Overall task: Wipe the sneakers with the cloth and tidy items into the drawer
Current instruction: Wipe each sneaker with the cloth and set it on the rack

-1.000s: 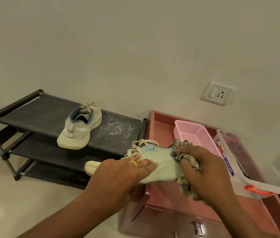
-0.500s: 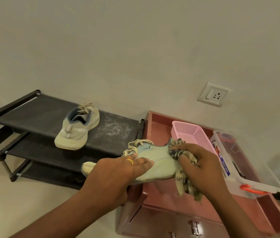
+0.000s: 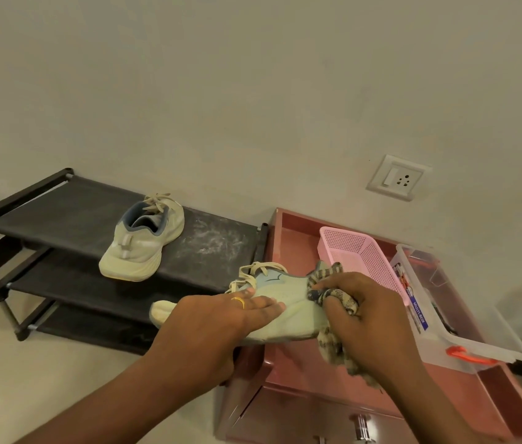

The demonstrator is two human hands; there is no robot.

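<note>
My left hand (image 3: 221, 318) clasped the held sneaker (image 3: 288, 302) from above. The fingers lay across its side and the thumb was out of sight underneath, so I took it for a firm hold, not just a resting palm. My right hand (image 3: 365, 318) was bunched tightly round the cloth (image 3: 328, 277), pressing one striped fold against the shoe's upper just beyond my left fingertips. The loose end of the cloth hung below my right palm. The shoe ran sideways between my two hands, its laces on the far side of my left knuckles.

By my reckoning I was partway through the wiping, and this shoe wasn't finished. The second sneaker (image 3: 142, 248) sat well off past my left hand on the top shelf of the shoe rack (image 3: 61, 213), beside pale dusty smears. I couldn't tell whether it had been wiped.

The tidying looked untouched. The pink basket (image 3: 359, 254) stood just beyond my right hand on the drawer unit (image 3: 288, 229). The clear box (image 3: 477, 331) was further out on the same side, touching the basket. The drawer front (image 3: 362, 427), below and nearer me than my right wrist, appeared closed. So opening it and putting things away were probably both left to do.
</note>
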